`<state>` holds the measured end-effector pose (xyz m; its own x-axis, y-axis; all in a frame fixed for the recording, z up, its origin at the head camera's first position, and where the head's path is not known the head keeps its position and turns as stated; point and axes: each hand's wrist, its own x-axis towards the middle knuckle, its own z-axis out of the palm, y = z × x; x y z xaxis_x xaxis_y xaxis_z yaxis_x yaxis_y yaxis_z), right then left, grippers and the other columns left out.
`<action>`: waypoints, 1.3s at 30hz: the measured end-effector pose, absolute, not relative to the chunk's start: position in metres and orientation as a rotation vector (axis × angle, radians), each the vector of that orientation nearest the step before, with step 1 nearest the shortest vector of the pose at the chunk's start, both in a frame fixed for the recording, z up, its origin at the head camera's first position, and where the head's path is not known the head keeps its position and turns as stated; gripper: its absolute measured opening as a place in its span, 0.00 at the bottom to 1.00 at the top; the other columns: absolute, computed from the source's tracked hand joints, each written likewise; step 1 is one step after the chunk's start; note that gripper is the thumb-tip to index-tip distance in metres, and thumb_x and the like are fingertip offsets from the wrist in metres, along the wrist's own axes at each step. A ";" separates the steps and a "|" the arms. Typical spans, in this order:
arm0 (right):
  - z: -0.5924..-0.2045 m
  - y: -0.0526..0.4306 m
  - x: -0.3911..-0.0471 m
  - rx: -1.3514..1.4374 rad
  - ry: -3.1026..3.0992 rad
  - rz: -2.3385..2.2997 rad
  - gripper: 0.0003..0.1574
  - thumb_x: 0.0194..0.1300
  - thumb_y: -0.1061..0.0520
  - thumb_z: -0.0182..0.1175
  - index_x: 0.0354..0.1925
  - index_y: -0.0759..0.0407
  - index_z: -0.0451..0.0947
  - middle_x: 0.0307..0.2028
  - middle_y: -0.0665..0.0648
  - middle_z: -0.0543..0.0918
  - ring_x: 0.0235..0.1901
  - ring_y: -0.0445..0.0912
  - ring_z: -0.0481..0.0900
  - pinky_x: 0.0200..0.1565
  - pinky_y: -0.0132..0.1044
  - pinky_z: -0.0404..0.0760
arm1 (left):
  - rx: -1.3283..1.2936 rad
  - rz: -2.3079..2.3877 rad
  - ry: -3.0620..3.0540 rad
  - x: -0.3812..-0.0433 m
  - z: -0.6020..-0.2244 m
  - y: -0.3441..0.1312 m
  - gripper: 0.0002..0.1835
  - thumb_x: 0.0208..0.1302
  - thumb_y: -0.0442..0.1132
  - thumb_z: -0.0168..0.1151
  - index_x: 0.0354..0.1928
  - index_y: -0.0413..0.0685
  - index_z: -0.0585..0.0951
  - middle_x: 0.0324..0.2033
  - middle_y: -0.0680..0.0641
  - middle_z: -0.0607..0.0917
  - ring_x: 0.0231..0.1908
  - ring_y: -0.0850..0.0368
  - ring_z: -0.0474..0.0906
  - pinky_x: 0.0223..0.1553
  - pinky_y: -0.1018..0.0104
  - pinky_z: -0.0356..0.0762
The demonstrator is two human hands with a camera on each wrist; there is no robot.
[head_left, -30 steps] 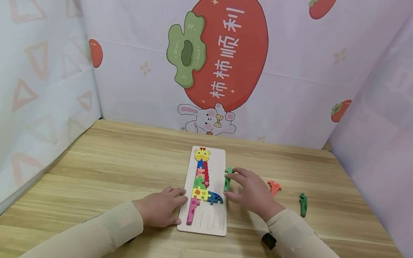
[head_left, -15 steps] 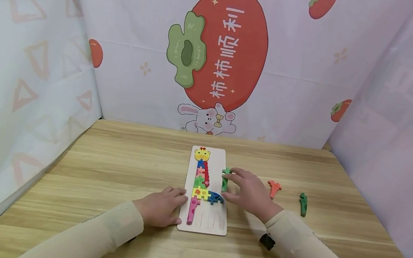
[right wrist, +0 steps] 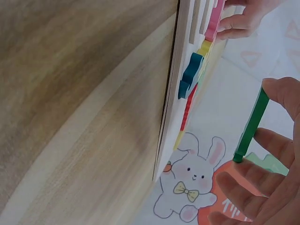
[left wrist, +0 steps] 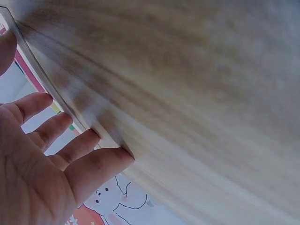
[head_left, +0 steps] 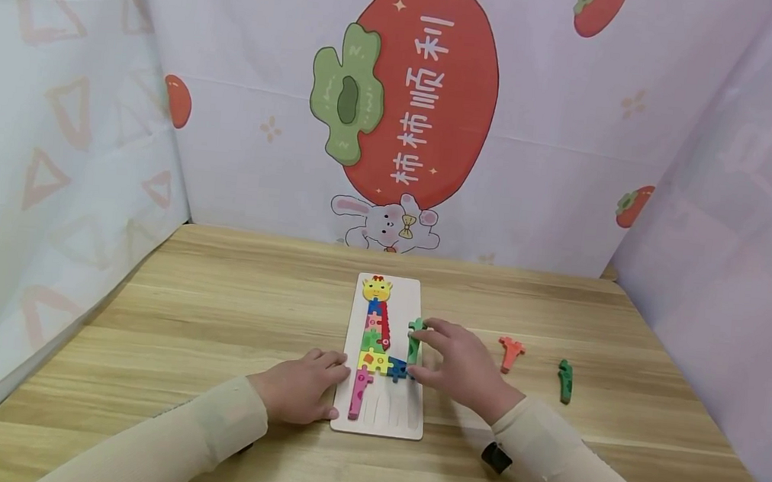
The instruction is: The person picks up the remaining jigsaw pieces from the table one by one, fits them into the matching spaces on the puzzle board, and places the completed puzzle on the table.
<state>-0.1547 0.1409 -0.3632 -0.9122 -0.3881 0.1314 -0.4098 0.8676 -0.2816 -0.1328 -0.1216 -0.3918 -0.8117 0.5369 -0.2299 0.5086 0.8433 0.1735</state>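
A pale wooden puzzle board lies on the table with a giraffe partly laid out on it. Its yellow head is at the far end, above a neck of coloured pieces with a red mane. Lower down are a yellow body piece, a blue piece and a pink leg. My left hand rests along the board's left edge, fingertips on the rim. My right hand pinches a green puzzle piece between thumb and fingers, raised over the board's right side.
To the right on the wooden table lie an orange puzzle piece and a dark green one. Empty leg grooves show at the board's near end. Printed cloth hangs behind the table and at both sides.
My right hand has carried the green puzzle piece left from beside the board to over it, and slightly nearer me; it now overlaps the blue piece's right end. My left hand stays put.
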 end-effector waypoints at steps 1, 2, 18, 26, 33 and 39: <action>-0.363 0.140 -0.154 0.634 -2.970 0.472 0.34 0.52 0.41 0.72 0.57 0.47 0.79 0.62 0.58 0.74 0.62 0.57 0.71 0.58 0.56 0.73 | 0.796 0.152 2.751 -0.133 -0.392 -0.122 0.35 0.60 0.58 0.63 0.66 0.52 0.71 0.67 0.48 0.68 0.65 0.47 0.64 0.58 0.53 0.73; -0.363 0.140 -0.153 0.634 -2.973 0.470 0.34 0.52 0.41 0.72 0.57 0.46 0.79 0.62 0.58 0.74 0.62 0.57 0.71 0.58 0.56 0.73 | 0.796 0.155 2.751 -0.133 -0.392 -0.122 0.34 0.60 0.58 0.64 0.66 0.52 0.71 0.67 0.48 0.68 0.65 0.47 0.64 0.58 0.53 0.74; -0.366 0.132 -0.145 0.667 -2.980 0.488 0.32 0.53 0.41 0.72 0.56 0.47 0.80 0.61 0.56 0.75 0.61 0.55 0.72 0.59 0.55 0.73 | 0.796 0.171 2.752 -0.132 -0.391 -0.121 0.35 0.60 0.58 0.64 0.66 0.52 0.72 0.67 0.48 0.68 0.64 0.47 0.65 0.58 0.52 0.74; -0.367 0.129 -0.141 0.687 -2.971 0.493 0.31 0.54 0.40 0.71 0.55 0.46 0.81 0.61 0.56 0.75 0.61 0.56 0.72 0.59 0.55 0.72 | 0.796 0.173 2.747 -0.131 -0.390 -0.121 0.34 0.60 0.58 0.64 0.66 0.51 0.72 0.67 0.48 0.68 0.64 0.47 0.65 0.59 0.53 0.73; -0.368 0.125 -0.140 0.706 -2.982 0.463 0.31 0.53 0.39 0.71 0.55 0.46 0.81 0.60 0.56 0.76 0.60 0.55 0.73 0.58 0.55 0.74 | 0.795 0.174 2.747 -0.131 -0.389 -0.121 0.34 0.59 0.57 0.65 0.66 0.51 0.72 0.67 0.48 0.68 0.64 0.46 0.65 0.58 0.52 0.73; -0.369 0.122 -0.137 0.712 -3.009 0.477 0.31 0.53 0.40 0.71 0.55 0.46 0.81 0.60 0.56 0.76 0.59 0.55 0.73 0.56 0.55 0.75 | 0.793 0.166 2.750 -0.131 -0.389 -0.120 0.34 0.60 0.57 0.65 0.66 0.52 0.72 0.67 0.48 0.68 0.64 0.46 0.65 0.58 0.53 0.74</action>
<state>-0.1372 0.1224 -0.3686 -0.8964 -0.4356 0.0818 -0.4395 0.8500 -0.2904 -0.1311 -0.1205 -0.3894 -0.8123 0.5363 -0.2293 0.5049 0.8434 0.1840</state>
